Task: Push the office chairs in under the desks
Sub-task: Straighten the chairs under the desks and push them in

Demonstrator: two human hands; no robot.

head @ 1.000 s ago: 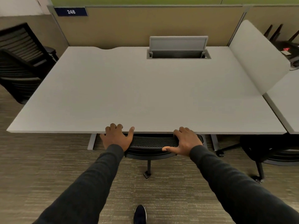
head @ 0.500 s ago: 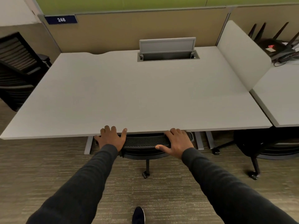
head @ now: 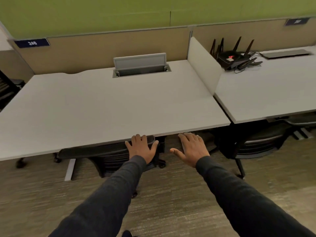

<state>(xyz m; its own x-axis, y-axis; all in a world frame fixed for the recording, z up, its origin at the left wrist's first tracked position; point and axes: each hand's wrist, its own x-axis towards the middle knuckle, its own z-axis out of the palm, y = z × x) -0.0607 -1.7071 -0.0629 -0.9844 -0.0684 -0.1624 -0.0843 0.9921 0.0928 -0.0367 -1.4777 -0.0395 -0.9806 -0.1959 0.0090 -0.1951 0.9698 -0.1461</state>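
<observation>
A black mesh office chair (head: pixel 95 152) sits tucked under the white desk (head: pixel 102 106), only the top of its backrest showing below the desk's front edge. My left hand (head: pixel 142 147) rests on the right end of that backrest, fingers spread over it. My right hand (head: pixel 191 149) hovers open just right of the chair, off the backrest, fingers apart and holding nothing. A second black chair (head: pixel 256 142) stands under the neighbouring desk (head: pixel 266 93) on the right.
A white divider panel (head: pixel 203 65) separates the two desks. A black router with antennas (head: pixel 234 57) and cables lies on the right desk. An open cable flap (head: pixel 141 65) sits at the desk's back. Another dark chair (head: pixel 6 89) is at far left. Carpet lies underfoot.
The view has swung right. My right hand has come off the chair's backrest and now hangs open beside it. My left hand now sits at the backrest's right end.
</observation>
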